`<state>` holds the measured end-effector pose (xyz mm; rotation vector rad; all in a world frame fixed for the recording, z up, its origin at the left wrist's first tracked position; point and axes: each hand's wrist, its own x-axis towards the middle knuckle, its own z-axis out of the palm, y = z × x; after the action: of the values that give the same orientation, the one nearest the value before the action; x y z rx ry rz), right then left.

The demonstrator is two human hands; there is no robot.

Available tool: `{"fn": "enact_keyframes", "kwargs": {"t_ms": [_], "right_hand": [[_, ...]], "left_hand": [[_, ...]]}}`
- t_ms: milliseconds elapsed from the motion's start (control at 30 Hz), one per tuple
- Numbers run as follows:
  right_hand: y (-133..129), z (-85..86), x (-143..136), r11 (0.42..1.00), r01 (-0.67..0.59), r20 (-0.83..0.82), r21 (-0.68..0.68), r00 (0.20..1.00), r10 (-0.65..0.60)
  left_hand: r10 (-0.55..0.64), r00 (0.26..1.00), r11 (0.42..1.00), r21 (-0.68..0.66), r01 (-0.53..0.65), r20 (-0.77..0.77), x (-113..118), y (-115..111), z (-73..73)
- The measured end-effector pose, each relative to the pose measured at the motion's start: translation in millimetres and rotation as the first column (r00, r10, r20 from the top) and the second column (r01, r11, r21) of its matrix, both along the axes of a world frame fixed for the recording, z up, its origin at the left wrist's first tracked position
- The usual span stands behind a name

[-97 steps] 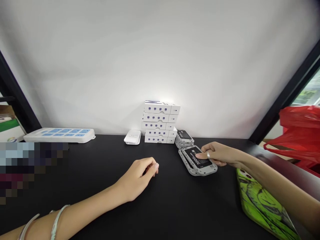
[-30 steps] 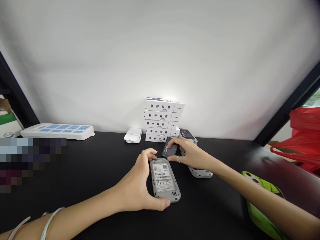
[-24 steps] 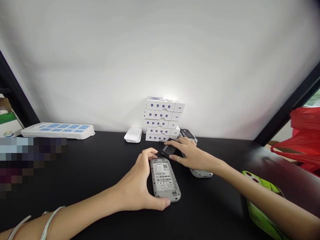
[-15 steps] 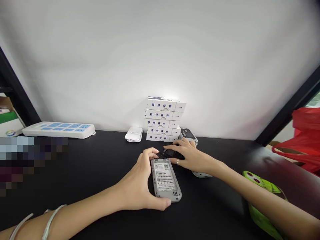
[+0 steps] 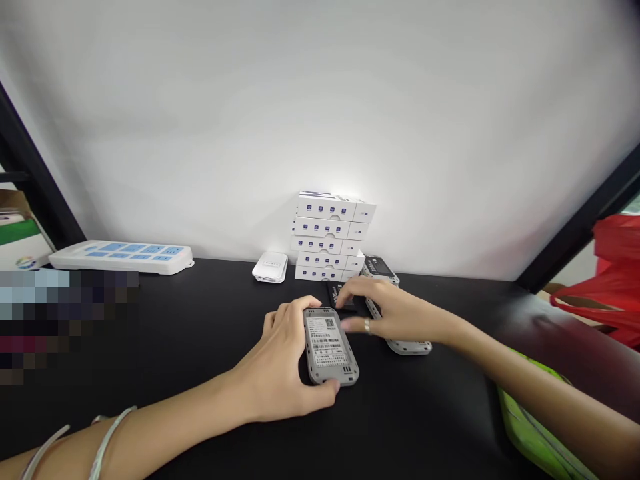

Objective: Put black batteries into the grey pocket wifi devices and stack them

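My left hand (image 5: 295, 360) grips a grey handheld device (image 5: 330, 370), fingers at its top edge and thumb at the bottom. The device's back is uncovered, showing a white label with barcodes. My right hand (image 5: 383, 308), with a ring on one finger, has its thumb and index finger apart. Its thumb is by the device's right edge; the index fingertip is at a black battery (image 5: 334, 292) lying just behind the device. Whether they touch, I cannot tell. Partly under my right hand lies another grey device (image 5: 413, 348).
White boxes (image 5: 325, 227) are stacked against the wall. Left of them lie white back covers (image 5: 270, 267); right, another device with a battery (image 5: 380, 267). A white power strip (image 5: 125, 257) lies far left, a green pouch (image 5: 535, 413) by my right forearm, a red bag (image 5: 615, 273) farther right.
My right hand has drawn its fingers in, uncovering more of the battery, which now lies straighter and slightly farther back. The left hand keeps its hold on the device, which has shifted slightly away.
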<state>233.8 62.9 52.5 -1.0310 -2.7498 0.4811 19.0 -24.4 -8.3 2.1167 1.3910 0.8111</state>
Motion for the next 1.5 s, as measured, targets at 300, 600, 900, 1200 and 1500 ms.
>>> {"fn": "enact_keyframes", "kwargs": {"t_ms": [300,600,900,1200,1500], "right_hand": [[-27,-12.6,-22,0.979,-0.190,0.103,0.079,0.978,0.182],[-18,-37.3,-33,0.972,0.120,-0.053,0.202,0.992,-0.112],[-15,-9.5,-23,0.995,0.082,-0.141,0.048,0.987,-0.075],[-10,17.7,54,0.962,0.271,0.193,0.024,0.943,-0.270],[-20,6.2,67,0.932,0.339,0.269,-0.125,0.916,-0.297]], "left_hand": [[0.102,0.994,0.985,0.138,-0.105,0.029,3,1,0.6],[0.152,0.988,0.972,0.184,-0.147,-0.014,4,2,0.9],[0.138,0.980,0.970,0.220,-0.104,-0.145,5,0,3.6],[0.136,0.977,0.965,0.245,-0.093,-0.167,6,-5,5.3],[0.089,0.975,0.973,0.227,-0.041,-0.205,7,-7,12.6]]}}
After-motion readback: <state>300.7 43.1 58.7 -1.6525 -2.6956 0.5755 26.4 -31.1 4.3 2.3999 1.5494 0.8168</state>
